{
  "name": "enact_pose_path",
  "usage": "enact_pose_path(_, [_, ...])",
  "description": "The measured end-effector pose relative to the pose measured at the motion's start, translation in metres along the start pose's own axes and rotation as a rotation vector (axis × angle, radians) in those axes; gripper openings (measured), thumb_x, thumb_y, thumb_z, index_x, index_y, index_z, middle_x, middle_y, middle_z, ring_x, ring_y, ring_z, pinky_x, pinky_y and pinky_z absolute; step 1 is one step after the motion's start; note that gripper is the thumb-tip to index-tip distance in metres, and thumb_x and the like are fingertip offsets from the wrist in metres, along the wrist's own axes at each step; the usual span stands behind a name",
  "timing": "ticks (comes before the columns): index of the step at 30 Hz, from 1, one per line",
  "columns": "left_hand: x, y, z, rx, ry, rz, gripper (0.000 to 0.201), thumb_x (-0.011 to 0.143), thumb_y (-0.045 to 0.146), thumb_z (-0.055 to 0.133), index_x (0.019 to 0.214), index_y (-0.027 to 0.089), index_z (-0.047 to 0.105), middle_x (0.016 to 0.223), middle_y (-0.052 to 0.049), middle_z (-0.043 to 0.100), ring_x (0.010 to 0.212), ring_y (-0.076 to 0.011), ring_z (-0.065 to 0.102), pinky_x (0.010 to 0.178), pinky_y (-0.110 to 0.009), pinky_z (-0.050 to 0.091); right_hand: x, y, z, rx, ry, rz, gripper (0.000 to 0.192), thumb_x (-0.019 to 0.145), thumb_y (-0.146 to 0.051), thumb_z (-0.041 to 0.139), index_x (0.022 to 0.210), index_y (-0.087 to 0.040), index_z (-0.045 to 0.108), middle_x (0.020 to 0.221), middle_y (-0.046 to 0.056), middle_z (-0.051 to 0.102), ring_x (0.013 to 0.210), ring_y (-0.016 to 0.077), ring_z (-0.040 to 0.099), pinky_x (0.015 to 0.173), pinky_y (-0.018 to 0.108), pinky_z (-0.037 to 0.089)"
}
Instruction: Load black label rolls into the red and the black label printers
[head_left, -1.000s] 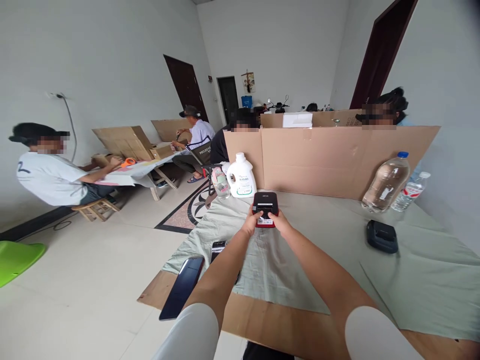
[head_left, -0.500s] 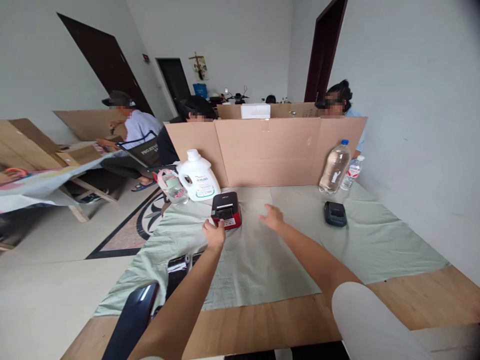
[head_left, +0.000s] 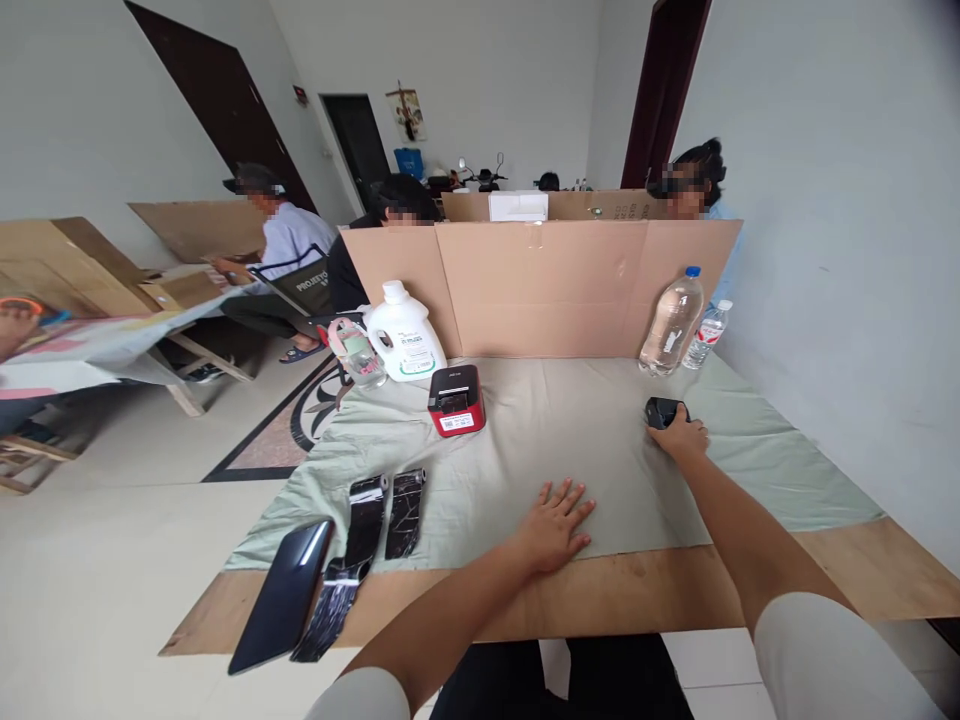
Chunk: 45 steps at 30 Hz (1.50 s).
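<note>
My right hand is stretched out to the right and closed over a small black device on the pale green cloth. My left hand lies flat on the cloth near the table's front edge, fingers spread, holding nothing. A red and black label printer stands by itself on the cloth further back and to the left, clear of both hands.
Two black ribbon rolls and a dark phone lie at the front left. A white jug, a small bottle and two water bottles stand before a cardboard screen. Other people sit beyond it and at the left.
Both hands have left the red printer. The left hand drew back and flattened on the cloth; the right hand swung right onto the black device. The view turned right.
</note>
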<state>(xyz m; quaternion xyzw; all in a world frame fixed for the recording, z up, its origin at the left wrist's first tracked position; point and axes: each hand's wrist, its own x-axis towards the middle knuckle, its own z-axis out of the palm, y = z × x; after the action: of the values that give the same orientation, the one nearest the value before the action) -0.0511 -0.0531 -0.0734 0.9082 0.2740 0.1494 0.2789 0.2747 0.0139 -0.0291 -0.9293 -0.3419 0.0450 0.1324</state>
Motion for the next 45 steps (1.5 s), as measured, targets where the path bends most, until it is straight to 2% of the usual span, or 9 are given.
enact_pose_path(4, [-0.016,0.005,-0.002,-0.021,-0.039,0.060,0.052,0.087,0.043,0.051,0.138,0.036,0.043,0.151,-0.001,0.033,0.144,-0.0271,0.017,0.115,-0.054,0.002,-0.043,-0.004,-0.004,0.050,0.025,-0.063,0.085,0.075,-0.056,0.058,0.146,-0.020,0.028,0.124,0.025,0.045,0.117,0.0407,0.045,0.093,0.049,0.033])
enact_pose_path(10, [-0.031,0.008,-0.008,0.061,-0.145,0.139,0.049,0.091,0.039,0.045,0.139,0.030,0.042,0.150,-0.002,0.035,0.143,-0.0249,0.018,0.115,-0.052,0.005,-0.138,-0.028,0.006,0.125,0.042,-0.432,0.076,0.078,-0.050,0.059,0.143,-0.020,0.034,0.113,0.018,0.051,0.106,0.0336,0.051,0.091,0.045,0.035])
enact_pose_path(14, [-0.023,-0.006,-0.005,-0.171,0.203,-0.148,0.028,0.090,0.020,0.043,0.110,0.021,0.062,0.116,-0.006,0.065,0.116,-0.0200,0.054,0.104,-0.041,0.037,-0.192,-0.050,0.023,0.162,0.036,-0.488,0.074,0.076,-0.050,0.061,0.141,-0.022,0.037,0.115,0.017,0.048,0.106,0.0336,0.049,0.089,0.044,0.036])
enact_pose_path(17, [-0.010,-0.019,-0.006,-0.348,0.540,-0.420,0.028,0.086,0.013,0.044,0.109,0.016,0.060,0.106,-0.009,0.065,0.100,-0.0187,0.060,0.092,-0.036,0.047,-0.220,-0.063,0.033,0.186,0.027,-0.461,0.074,0.077,-0.051,0.060,0.141,-0.022,0.037,0.119,0.018,0.044,0.109,0.0352,0.046,0.090,0.046,0.035])
enact_pose_path(21, [0.005,-0.028,-0.013,-0.408,0.614,-0.456,0.039,0.082,0.007,0.045,0.118,0.013,0.058,0.122,-0.012,0.059,0.112,-0.0195,0.056,0.101,-0.037,0.041,-0.243,-0.072,0.043,0.219,0.009,-0.438,0.075,0.079,-0.056,0.056,0.142,-0.021,0.037,0.121,0.020,0.042,0.108,0.0363,0.045,0.089,0.048,0.036])
enact_pose_path(27, [0.010,-0.029,-0.018,-0.355,0.574,-0.511,0.041,0.083,0.008,0.044,0.121,0.009,0.060,0.126,-0.013,0.060,0.119,-0.0202,0.053,0.107,-0.034,0.036,-0.248,-0.060,0.057,0.265,0.040,-0.557,0.072,0.080,-0.052,0.058,0.141,-0.020,0.039,0.127,0.021,0.040,0.111,0.0354,0.044,0.093,0.051,0.036])
enact_pose_path(33, [0.014,-0.032,-0.024,-0.517,0.559,-0.627,0.035,0.084,0.009,0.047,0.114,0.014,0.065,0.113,-0.008,0.068,0.104,-0.0170,0.062,0.096,-0.030,0.046,-0.228,-0.046,0.062,0.475,0.059,-0.684,0.044,0.089,-0.043,0.044,0.122,-0.017,0.059,0.121,0.018,0.048,0.114,0.0301,0.046,0.095,0.046,0.040])
enact_pose_path(40, [0.029,-0.034,-0.035,-0.693,0.553,-0.917,0.017,0.079,0.014,0.062,0.096,0.014,0.067,0.093,-0.007,0.071,0.079,-0.0140,0.066,0.071,-0.023,0.052,-0.199,-0.053,0.057,0.715,-0.032,-0.610,0.020,0.079,-0.035,0.050,0.080,-0.021,0.065,0.093,0.009,0.061,0.097,0.0236,0.056,0.090,0.040,0.044])
enact_pose_path(45, [0.036,-0.034,-0.046,-0.757,0.507,-0.995,0.013,0.078,0.009,0.062,0.091,0.012,0.063,0.082,-0.006,0.068,0.068,-0.0119,0.064,0.058,-0.019,0.051,-0.190,-0.054,0.067,0.835,-0.087,-0.439,0.028,0.068,-0.035,0.060,0.092,-0.020,0.060,0.097,0.007,0.061,0.089,0.0226,0.059,0.085,0.040,0.047])
